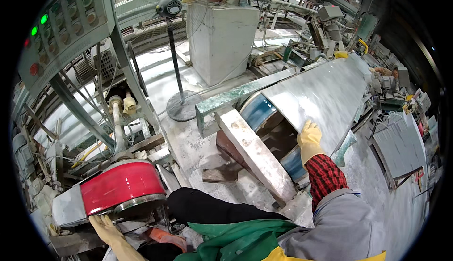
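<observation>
My right hand (309, 138), in a yellow rubber glove, rests flat on the near edge of a long pale grey stone slab (325, 91) that lies on blue drums (257, 112). My left hand (107, 228), also gloved in yellow, grips the underside of a red round machine head (120, 185) with a metal rim at the lower left. A red checked sleeve and grey jacket cover my right arm. A green apron hangs at the bottom.
A control panel (61, 22) with green and red buttons hangs at upper left. A standing fan (170, 8) on a round base, a white block (222, 39), a green-edged stone strip (236, 96) and a white beam (257, 155) lie ahead. More slabs stand at right.
</observation>
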Demonstrator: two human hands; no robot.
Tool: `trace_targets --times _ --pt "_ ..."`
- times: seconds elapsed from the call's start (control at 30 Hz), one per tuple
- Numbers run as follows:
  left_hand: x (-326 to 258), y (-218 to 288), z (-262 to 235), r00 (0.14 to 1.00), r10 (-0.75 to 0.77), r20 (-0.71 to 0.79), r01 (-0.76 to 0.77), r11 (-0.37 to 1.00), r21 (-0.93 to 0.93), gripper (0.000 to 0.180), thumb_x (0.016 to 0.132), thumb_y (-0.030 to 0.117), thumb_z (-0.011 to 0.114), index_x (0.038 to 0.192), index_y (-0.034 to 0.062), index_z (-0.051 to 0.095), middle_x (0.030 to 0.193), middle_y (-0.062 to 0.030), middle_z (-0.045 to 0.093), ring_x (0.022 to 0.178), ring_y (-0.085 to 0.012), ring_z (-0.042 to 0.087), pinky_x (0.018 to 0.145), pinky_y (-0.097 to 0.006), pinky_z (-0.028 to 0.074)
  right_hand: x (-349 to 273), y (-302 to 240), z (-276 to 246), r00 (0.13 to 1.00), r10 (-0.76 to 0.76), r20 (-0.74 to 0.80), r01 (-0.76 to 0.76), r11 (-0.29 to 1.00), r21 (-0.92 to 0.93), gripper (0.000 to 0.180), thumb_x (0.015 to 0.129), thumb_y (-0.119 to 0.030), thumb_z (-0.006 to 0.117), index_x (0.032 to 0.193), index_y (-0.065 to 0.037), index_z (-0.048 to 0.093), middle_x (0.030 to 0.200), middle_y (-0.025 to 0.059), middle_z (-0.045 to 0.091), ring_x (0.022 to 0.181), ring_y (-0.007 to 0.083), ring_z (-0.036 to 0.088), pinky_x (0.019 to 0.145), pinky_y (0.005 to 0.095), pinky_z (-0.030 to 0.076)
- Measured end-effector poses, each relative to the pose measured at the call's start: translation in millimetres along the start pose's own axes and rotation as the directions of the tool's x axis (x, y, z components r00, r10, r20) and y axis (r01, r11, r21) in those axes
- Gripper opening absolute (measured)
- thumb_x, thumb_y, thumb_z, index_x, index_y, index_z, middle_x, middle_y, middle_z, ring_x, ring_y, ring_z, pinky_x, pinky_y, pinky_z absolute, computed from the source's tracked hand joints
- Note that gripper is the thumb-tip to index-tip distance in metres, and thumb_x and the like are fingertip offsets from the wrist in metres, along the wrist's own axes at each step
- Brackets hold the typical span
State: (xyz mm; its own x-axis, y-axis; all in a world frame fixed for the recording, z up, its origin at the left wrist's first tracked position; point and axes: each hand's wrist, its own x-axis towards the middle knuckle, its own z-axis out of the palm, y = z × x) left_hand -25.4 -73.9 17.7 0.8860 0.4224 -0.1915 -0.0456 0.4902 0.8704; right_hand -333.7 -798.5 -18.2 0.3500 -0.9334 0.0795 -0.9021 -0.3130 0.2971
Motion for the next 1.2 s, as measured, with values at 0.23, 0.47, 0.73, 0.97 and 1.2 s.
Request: trace_targets --times 0.23,0.47,0.73,0.97,1.2 --pt "-1 0 1 1.000 -0.001 -0.023 0.001 1.000 -0.006 0.077 0.100 0.049 0.050 0.155 0.0010 0.024 0.163 -0.0155 0.021 0.150 -0.0276 0.020 0.121 -0.035 0.019 7 -2 15 0.987 -0.013 -0.158 0.008 0.999 -0.033 0.071 0.083 -0.019 0.059 0.146 0.005 0.038 0.131 0.0304 0.054 0.114 0.0401 0.058 0.097 0.0454 0.047" --pt "5 -1 -2 1.000 0.009 0.022 -0.008 0.999 -0.044 0.069 0.103 0.044 0.047 0.151 -0.0029 0.029 0.160 -0.0169 0.025 0.148 -0.0248 0.025 0.121 -0.033 0.020 -29 11 -21 0.977 -0.126 -0.170 0.156 0.972 0.175 0.085 0.080 -0.049 0.070 0.142 0.002 0.041 0.131 0.0243 0.052 0.119 0.0391 0.052 0.103 0.0439 0.041" --pt "27 -6 -14 0.999 0.036 -0.002 -0.036 0.999 0.003 0.051 0.102 0.037 0.053 0.134 -0.0018 0.049 0.141 -0.0137 0.048 0.129 -0.0201 0.046 0.114 -0.032 0.034 -142 105 -6 0.971 -0.061 -0.230 0.142 0.924 0.355 0.052 0.089 -0.036 0.064 0.120 0.003 0.051 0.114 0.0243 0.056 0.110 0.0421 0.052 0.096 0.0474 0.042" --pt "58 -16 -34 0.999 0.029 -0.026 -0.029 0.999 0.020 0.071 0.097 0.044 0.059 0.143 -0.0061 0.039 0.150 -0.0188 0.037 0.137 -0.0242 0.039 0.116 -0.035 0.031 -147 106 36 0.916 -0.063 -0.395 0.209 0.917 0.339 0.043 0.089 -0.032 0.064 0.111 0.002 0.051 0.108 0.0252 0.055 0.104 0.0429 0.054 0.092 0.0471 0.044" --pt "47 -12 -38 0.999 0.047 -0.006 -0.046 0.996 0.073 0.079 0.097 0.046 0.058 0.150 -0.0045 0.029 0.159 -0.0223 0.023 0.146 -0.0290 0.028 0.120 -0.037 0.026 -103 115 68 0.926 -0.004 -0.377 0.143 0.929 0.341 0.046 0.090 -0.038 0.060 0.113 0.002 0.056 0.113 0.0241 0.056 0.108 0.0425 0.055 0.094 0.0479 0.045"
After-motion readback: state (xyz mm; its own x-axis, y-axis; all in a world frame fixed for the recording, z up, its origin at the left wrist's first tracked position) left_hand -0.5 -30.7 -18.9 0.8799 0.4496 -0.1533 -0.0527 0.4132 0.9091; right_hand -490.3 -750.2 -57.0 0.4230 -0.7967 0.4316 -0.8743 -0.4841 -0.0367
